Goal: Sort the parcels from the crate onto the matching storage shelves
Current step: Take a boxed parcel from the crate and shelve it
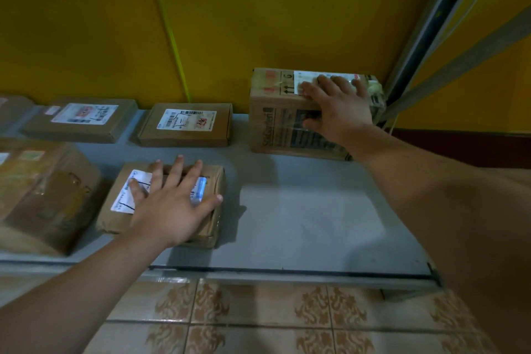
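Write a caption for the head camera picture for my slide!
Left hand rests on a small parcel, right hand on a taller box, both on the grey shelf.

A yellow wall (273, 8) bears a thin green line (171, 37); glossy floor tiles (258, 313) show brown ornamental patterns.

Tall carton (275, 129) shows "6" and up-arrows.
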Action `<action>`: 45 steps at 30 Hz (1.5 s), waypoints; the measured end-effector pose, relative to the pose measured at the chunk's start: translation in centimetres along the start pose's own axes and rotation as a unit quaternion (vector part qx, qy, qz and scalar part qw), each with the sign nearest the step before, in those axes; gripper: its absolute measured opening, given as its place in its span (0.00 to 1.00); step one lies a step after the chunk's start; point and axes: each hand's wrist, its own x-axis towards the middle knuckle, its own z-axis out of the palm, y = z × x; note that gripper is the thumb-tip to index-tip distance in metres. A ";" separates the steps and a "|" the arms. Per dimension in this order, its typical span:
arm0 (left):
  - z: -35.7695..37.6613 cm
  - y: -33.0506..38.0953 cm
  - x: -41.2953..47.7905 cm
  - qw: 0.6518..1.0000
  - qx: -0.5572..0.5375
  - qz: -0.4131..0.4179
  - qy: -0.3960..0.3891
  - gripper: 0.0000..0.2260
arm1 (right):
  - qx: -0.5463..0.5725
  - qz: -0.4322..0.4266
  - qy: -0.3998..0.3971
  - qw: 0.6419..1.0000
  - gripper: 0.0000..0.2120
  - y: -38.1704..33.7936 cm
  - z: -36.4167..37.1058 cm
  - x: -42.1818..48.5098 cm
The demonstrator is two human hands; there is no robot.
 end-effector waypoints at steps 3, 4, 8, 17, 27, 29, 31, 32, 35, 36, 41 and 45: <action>0.0 0.0 -0.1 1.000 -0.001 -0.001 0.001 0.35 | 0.008 0.056 -0.025 0.998 0.36 -1.1 0.1 0.8; 0.0 0.0 -0.1 1.000 -0.003 -0.001 0.001 0.35 | 0.016 0.068 -0.030 0.997 0.37 -1.3 0.3 0.9; 0.0 0.1 -0.2 1.000 -0.003 0.000 0.001 0.35 | 0.020 0.069 -0.026 0.997 0.38 -1.0 0.6 0.9; -0.1 0.2 -0.3 1.000 -0.010 -0.001 -0.001 0.35 | 0.027 0.060 -0.027 0.997 0.37 -0.1 0.9 2.0; -0.3 -0.1 -0.1 0.999 -0.034 0.004 -0.014 0.40 | 0.044 0.051 -0.090 0.994 0.37 0.1 -1.0 2.6; -0.6 -0.1 -0.1 0.999 -0.040 0.007 -0.031 0.38 | 0.041 0.056 -0.102 0.992 0.39 -0.4 -2.0 2.0; -1.6 -0.1 -0.1 0.998 -0.044 0.008 -0.050 0.37 | 0.052 0.057 -0.110 0.991 0.39 -1.2 -3.5 1.0; -2.4 -0.2 -0.1 0.997 -0.048 0.005 -0.058 0.37 | 0.061 0.052 -0.116 0.990 0.39 -1.7 -4.5 0.3; -5.8 -1.0 -0.9 0.995 -0.061 0.010 -0.078 0.37 | 0.079 0.037 -0.151 0.985 0.36 -3.6 -8.3 -1.5; -7.3 -1.5 -1.6 0.994 -0.068 0.017 -0.087 0.36 | 0.086 0.037 -0.167 0.982 0.36 -4.3 -9.9 -2.1; -16.2 -3.8 -7.9 0.987 -0.120 0.043 -0.100 0.33 | 0.099 0.058 -0.263 0.958 0.37 -9.1 -20.2 -5.0; -24.5 -5.7 -15.1 0.981 -0.121 0.066 -0.133 0.34 | 0.104 0.045 -0.329 0.937 0.37 -13.3 -30.9 -7.6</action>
